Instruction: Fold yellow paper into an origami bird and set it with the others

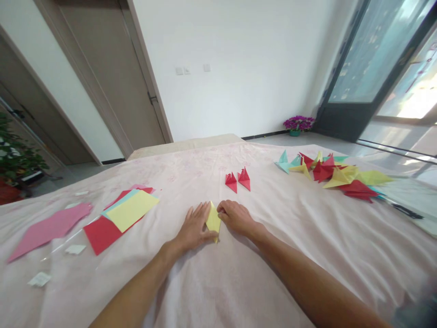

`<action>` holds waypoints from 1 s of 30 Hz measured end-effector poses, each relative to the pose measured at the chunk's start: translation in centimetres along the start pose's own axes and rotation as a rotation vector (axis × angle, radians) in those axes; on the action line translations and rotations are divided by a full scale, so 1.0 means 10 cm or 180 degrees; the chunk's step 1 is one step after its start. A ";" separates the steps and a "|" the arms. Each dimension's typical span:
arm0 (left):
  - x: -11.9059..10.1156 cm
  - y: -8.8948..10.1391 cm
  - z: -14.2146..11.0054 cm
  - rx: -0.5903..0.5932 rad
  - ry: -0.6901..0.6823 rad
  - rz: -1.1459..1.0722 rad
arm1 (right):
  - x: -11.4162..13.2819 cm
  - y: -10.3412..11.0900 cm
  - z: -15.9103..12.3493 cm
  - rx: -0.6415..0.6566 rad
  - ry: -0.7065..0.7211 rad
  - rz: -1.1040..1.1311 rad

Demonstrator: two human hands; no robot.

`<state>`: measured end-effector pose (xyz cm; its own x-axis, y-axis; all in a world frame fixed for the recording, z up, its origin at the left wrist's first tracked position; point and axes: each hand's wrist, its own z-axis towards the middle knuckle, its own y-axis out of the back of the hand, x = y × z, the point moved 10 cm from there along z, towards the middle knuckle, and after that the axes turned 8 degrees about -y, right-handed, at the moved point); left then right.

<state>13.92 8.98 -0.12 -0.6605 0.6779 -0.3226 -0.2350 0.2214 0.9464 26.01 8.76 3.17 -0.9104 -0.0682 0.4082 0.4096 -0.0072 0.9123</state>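
Observation:
A small piece of yellow origami paper (213, 220), folded into a narrow kite-like shape, lies on the cloth in front of me. My left hand (195, 228) rests on its left side with fingers spread and flat, the thumb across its lower part. At the right edge of the paper my right hand (236, 216) is closed, its curled fingertips and thumb pinching that edge. Just beyond the hands two red folded paper cranes (231, 182) stand side by side.
To the left lie stacked paper sheets, a yellow sheet (132, 209) on top, beside a pink sheet (53, 228) and small white scraps (39, 279). A pile of colourful folded cranes (327, 171) sits at the right. Wrinkled pale pink cloth (218, 287) covers the surface.

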 end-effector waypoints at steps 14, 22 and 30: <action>0.09 0.35 -0.22 -0.1633 0.0446 -0.0384 | -0.04 0.07 -0.10 -0.0321 0.0014 0.0622; 0.19 0.38 -0.29 -0.2132 0.0466 -0.1519 | -0.03 0.06 -0.06 -0.0459 0.0009 0.1675; 0.11 0.63 -0.54 -0.2861 0.0500 -0.2637 | 0.30 0.32 0.04 -0.0707 0.0056 0.3015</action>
<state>7.85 7.36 5.39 -0.1427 0.4571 -0.8779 -0.9897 -0.0588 0.1303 24.61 8.92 7.33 -0.1977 -0.1574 0.9675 0.9754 -0.1296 0.1782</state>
